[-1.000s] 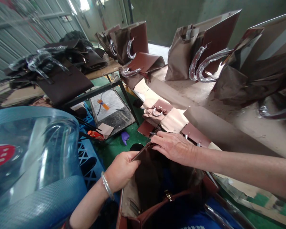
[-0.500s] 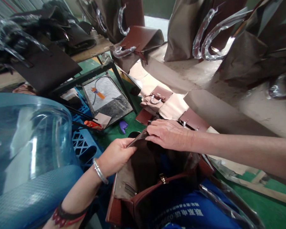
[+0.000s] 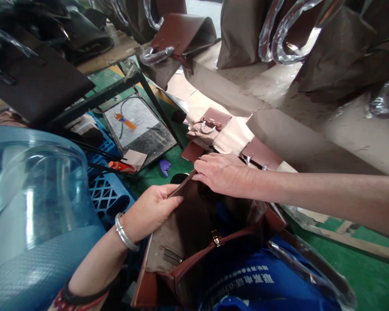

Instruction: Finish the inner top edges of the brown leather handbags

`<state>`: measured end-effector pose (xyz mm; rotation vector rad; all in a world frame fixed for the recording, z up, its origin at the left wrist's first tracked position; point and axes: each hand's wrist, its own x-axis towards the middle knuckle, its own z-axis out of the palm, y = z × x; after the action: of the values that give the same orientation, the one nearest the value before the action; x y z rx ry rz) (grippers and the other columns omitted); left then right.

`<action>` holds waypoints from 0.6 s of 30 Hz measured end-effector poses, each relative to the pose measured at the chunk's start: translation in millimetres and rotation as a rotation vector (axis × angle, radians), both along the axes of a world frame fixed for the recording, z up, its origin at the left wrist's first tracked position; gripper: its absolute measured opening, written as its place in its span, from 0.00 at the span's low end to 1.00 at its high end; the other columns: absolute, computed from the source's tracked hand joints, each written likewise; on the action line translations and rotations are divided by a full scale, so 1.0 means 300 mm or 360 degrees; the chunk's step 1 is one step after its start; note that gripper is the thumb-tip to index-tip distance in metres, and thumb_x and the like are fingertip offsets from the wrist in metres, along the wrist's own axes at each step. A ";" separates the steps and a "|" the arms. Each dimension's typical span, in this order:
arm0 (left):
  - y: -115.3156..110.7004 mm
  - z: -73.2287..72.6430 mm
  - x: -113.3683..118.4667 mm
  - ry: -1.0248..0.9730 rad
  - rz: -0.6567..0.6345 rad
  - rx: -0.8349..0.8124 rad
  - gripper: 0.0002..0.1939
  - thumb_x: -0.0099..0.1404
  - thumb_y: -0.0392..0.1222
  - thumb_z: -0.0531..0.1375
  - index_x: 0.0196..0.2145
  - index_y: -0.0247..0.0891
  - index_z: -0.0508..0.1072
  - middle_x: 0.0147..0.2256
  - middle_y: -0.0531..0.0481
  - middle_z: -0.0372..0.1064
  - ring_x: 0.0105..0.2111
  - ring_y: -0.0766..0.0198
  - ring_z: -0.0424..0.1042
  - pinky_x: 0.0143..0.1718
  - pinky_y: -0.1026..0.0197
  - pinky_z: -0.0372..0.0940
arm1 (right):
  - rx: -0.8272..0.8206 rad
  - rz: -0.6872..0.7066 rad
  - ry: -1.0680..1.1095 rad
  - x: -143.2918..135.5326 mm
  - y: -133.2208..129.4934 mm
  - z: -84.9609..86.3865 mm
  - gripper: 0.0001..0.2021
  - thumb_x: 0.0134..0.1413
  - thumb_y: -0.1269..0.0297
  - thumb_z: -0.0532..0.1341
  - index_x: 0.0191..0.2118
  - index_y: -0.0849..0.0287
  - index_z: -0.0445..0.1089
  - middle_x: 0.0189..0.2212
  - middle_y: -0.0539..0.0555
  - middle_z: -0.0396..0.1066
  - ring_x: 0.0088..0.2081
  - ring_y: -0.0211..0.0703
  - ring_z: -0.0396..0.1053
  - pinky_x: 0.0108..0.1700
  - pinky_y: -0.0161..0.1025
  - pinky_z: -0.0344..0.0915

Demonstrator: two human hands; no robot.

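Observation:
A reddish-brown handbag point(image 3: 194, 255) with a brown lining stands mouth up in front of me. My left hand point(image 3: 152, 209) grips the bag's far left rim, thumb on the lining side and fingers behind it. Further along the same rim, my right hand point(image 3: 223, 175) pinches the edge between thumb and fingers. A gold clasp point(image 3: 215, 238) sits on the near edge of the opening. An inner zip pocket point(image 3: 172, 256) shows on the lining at left. Below the near edge lies blue cloth with white lettering point(image 3: 246, 276), and a plastic-wrapped handle point(image 3: 307, 268) loops at right.
A large clear blue plastic container point(image 3: 35, 207) stands close at left. Blue crates point(image 3: 105, 190) and a metal-framed stand point(image 3: 142, 142) lie beyond it. More brown bags point(image 3: 240, 34) with wrapped handles fill the table behind. A purple glove point(image 3: 165, 167) lies on the green floor.
The view has shifted slightly, so the background sits higher and further left. Both hands keep hold of the bag's rim, with little change in their grip.

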<state>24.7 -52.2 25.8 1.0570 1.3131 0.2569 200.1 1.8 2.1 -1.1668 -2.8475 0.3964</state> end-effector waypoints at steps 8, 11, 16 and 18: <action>-0.006 0.001 -0.002 -0.0085 -0.0052 -0.0051 0.17 0.56 0.39 0.54 0.45 0.35 0.68 0.34 0.50 0.72 0.36 0.58 0.69 0.37 0.60 0.63 | 0.0023 -0.0029 0.0040 0.005 -0.005 0.003 0.12 0.56 0.56 0.49 0.33 0.59 0.63 0.30 0.52 0.66 0.34 0.42 0.64 0.29 0.35 0.53; -0.007 0.000 -0.001 -0.0093 -0.0056 -0.0082 0.17 0.56 0.40 0.54 0.45 0.35 0.68 0.35 0.50 0.72 0.35 0.59 0.69 0.37 0.60 0.64 | 0.0001 -0.0032 0.0035 0.005 -0.006 0.005 0.12 0.56 0.57 0.49 0.33 0.59 0.64 0.31 0.52 0.66 0.34 0.42 0.64 0.30 0.35 0.54; -0.011 0.001 0.000 -0.0120 -0.0025 -0.0112 0.18 0.57 0.40 0.54 0.45 0.36 0.67 0.35 0.50 0.72 0.34 0.60 0.69 0.38 0.60 0.64 | 0.0034 -0.0121 0.0084 -0.001 -0.006 0.003 0.12 0.54 0.55 0.52 0.31 0.59 0.63 0.31 0.53 0.67 0.36 0.45 0.64 0.31 0.36 0.56; -0.012 0.005 0.005 -0.0112 -0.0013 -0.0126 0.18 0.56 0.40 0.55 0.46 0.36 0.67 0.34 0.50 0.72 0.34 0.60 0.69 0.37 0.61 0.64 | 0.0044 -0.0175 0.0095 -0.004 -0.007 0.006 0.13 0.52 0.54 0.53 0.31 0.60 0.64 0.31 0.54 0.68 0.36 0.46 0.64 0.32 0.37 0.56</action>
<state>26.2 -55.7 27.4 0.9779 1.2459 0.2324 198.9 -0.2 4.0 -1.2768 -2.7147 0.3784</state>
